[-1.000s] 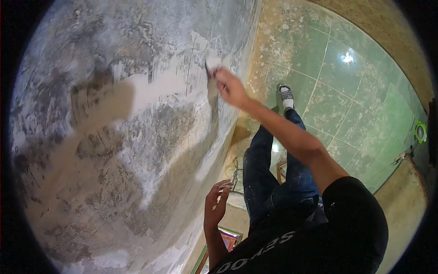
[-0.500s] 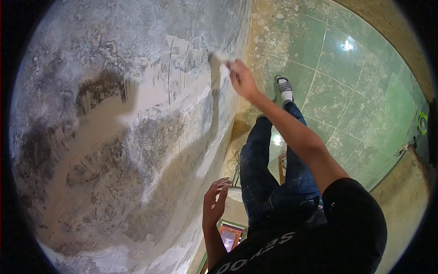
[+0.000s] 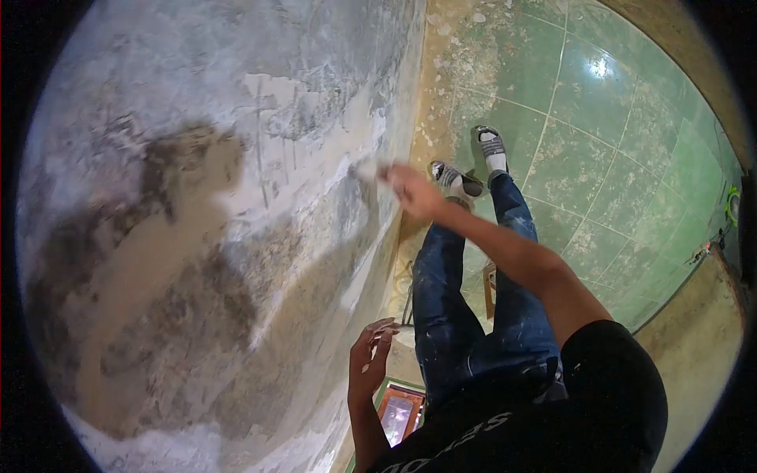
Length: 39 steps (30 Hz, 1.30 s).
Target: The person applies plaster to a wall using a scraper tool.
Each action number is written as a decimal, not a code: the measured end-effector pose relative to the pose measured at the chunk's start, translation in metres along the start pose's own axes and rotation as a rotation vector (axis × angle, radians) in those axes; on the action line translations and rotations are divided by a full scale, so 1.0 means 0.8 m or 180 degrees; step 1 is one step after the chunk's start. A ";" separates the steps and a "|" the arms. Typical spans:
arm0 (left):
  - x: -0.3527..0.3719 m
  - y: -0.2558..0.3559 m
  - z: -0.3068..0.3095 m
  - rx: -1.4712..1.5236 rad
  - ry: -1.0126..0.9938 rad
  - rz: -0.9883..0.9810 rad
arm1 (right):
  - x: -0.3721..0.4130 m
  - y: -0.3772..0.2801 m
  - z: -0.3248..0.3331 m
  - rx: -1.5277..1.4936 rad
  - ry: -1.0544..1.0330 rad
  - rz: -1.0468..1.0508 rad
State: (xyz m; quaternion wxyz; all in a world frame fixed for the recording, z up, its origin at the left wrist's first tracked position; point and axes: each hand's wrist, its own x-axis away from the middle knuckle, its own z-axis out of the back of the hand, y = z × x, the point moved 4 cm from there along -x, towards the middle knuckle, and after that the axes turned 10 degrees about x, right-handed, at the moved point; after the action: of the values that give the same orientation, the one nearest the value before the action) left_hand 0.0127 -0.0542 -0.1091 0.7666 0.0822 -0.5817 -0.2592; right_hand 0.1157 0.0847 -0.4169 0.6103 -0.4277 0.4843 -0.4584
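My right hand (image 3: 410,191) is closed round the handle of a putty knife (image 3: 367,168), whose blade is against or very near the patchy grey wall (image 3: 300,197). Motion blurs the blade and my fingers. Lower down, my left hand (image 3: 371,355) hangs beside the wall with its fingers curled and white residue on the fingertips. A thin dark bar touches or passes behind those fingertips; which of the two I cannot tell. Pale filler streaks cover the wall around the tool.
Green floor tiles (image 3: 587,150) with white spatter lie to the right of the wall. My sandalled feet stand on them. A wooden frame piece (image 3: 490,290) shows between my legs. A green round device (image 3: 732,206) is at the far right.
My right hand has moved down along the wall with the putty knife. My second foot has come into view beside the wall. My left hand has barely moved.
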 end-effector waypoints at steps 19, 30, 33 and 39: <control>-0.125 -0.036 -0.055 0.0368 -0.0225 0.0711 | -0.004 0.121 0.006 0.0073 -0.0005 -0.0519; -0.148 -0.033 -0.065 0.0376 -0.0160 0.0650 | -0.021 0.168 -0.083 -0.0046 0.0115 -0.0069; -0.154 -0.027 -0.064 0.0259 -0.0263 0.0647 | 0.049 0.132 -0.086 -0.0297 -0.0604 -0.0048; -0.168 -0.020 -0.067 0.0279 -0.0188 0.0794 | -0.026 0.246 0.020 0.0075 0.0055 -0.0883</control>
State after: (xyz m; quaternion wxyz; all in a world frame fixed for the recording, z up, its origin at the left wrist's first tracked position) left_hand 0.0326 -0.0107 -0.2470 0.7711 0.0351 -0.6205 -0.1385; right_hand 0.1580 0.1484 -0.6002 0.5418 -0.4794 0.4203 -0.5477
